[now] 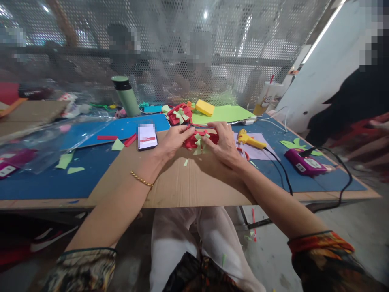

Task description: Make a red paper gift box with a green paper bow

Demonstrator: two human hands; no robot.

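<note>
Both hands are at a small red paper piece [190, 142] with pale green paper strips on its front, above a cardboard sheet [170, 178]. My left hand [174, 141] pinches its left end between thumb and fingers. At the right end, my right hand [224, 142] curls over the top, its thumb against the green strips. A similar red paper piece with green strips [180, 115] lies just behind. To the right of my right hand, a yellow glue gun [251, 140] rests on a pale purple sheet [267, 156]. A phone [147, 137] lies left of my left hand.
Green paper scraps [118, 144] and red strips [111, 138] lie on the blue tabletop [91, 178]. A green bottle [127, 97] and a yellow block [204, 108] stand at the back. A purple power socket [305, 161] with a black cable sits right. A person [349, 93] is at far right.
</note>
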